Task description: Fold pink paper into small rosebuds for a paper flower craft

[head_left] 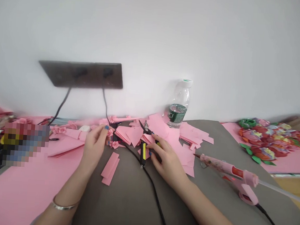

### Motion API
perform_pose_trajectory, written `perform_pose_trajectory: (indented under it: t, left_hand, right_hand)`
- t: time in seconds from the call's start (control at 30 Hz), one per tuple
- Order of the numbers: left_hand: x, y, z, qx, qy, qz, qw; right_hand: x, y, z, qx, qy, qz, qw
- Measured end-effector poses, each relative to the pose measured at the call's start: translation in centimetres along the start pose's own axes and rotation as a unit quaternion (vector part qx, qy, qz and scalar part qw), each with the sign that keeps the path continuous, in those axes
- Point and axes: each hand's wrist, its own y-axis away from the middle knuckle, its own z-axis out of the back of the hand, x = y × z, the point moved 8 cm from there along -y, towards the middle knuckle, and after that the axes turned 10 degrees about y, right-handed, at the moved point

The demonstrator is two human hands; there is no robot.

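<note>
My left hand [95, 143] is pinched closed at a small pink paper flower [110, 133], its thumb uppermost. Around the hand tool with black and yellow handles [143, 153] my right hand [165, 158] has its fingers curled, thumb by one handle and fingertips over the other. The tool's dark pointed jaws face the wall, and its exact kind is unclear. Folded pink paper pieces [127, 134] lie between the hands. Nearer to me rest two overlapping pink paper strips [110, 168]. Another small paper flower [114, 144] sits just right of my left fingers.
A pink hot glue gun [223, 167] with a glue stick lies at right. Behind stands a plastic bottle [179, 106]. Colourful flowers [269, 139] sit far right. A black cable [156, 196] crosses the grey table [121, 207]. Pink sheets [29, 193] cover the left, below wall sockets [82, 74].
</note>
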Motion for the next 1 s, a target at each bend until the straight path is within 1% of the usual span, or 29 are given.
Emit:
perform_pose_trajectory:
  t: [0.07,0.13,0.3,0.4,0.57,0.7,0.77,0.83,0.9,0.93,0.97,1.0]
  left_hand:
    - [-0.6,-0.4,1.1,-0.007,-0.062,-0.040,0.997]
    - [-0.9,-0.6,1.2,0.015,-0.112,-0.063,0.992]
    - [-0.2,-0.6,-0.3,0.103,-0.184,-0.083,0.974]
    - [0.2,-0.5,-0.8,0.128,-0.207,-0.083,0.966]
    - [0.3,-0.4,-0.8,0.109,-0.239,-0.098,0.960]
    - [0.1,-0.2,-0.5,0.079,-0.250,-0.129,0.956]
    - [-0.2,0.1,-0.7,0.072,-0.253,-0.149,0.953]
    - [-0.5,0.7,-1.4,0.084,-0.256,-0.169,0.948]
    - [-1.0,1.5,-2.6,0.113,-0.255,-0.190,0.941]
    - [-1.3,2.0,-3.4,0.138,-0.253,-0.207,0.935]
    - [-1.8,2.8,-4.6,0.184,-0.250,-0.246,0.918]
    - [-2.2,3.6,-5.6,0.218,-0.251,-0.275,0.902]
  right_hand:
    - [0.0,-0.1,0.0,0.006,-0.003,-0.002,1.000]
    - [0.0,-0.1,0.2,0.010,-0.017,-0.008,1.000]
    - [-0.2,-0.2,0.6,0.002,-0.063,-0.022,0.998]
    - [-0.3,-0.2,0.5,-0.002,-0.074,-0.022,0.997]
    - [-0.7,-0.2,0.3,0.001,-0.094,-0.040,0.995]
    - [-1.0,-0.3,0.7,-0.011,-0.123,-0.058,0.991]
    - [-1.1,-0.4,0.8,-0.021,-0.140,-0.065,0.988]
    - [-1.4,-0.4,0.8,-0.033,-0.157,-0.075,0.984]
    - [-2.0,-0.4,0.8,-0.044,-0.181,-0.099,0.977]
    - [-2.3,-0.3,0.7,-0.048,-0.199,-0.116,0.972]
    - [-2.7,-0.2,0.6,-0.052,-0.222,-0.137,0.964]
    - [-3.0,-0.1,0.5,-0.056,-0.250,-0.160,0.953]
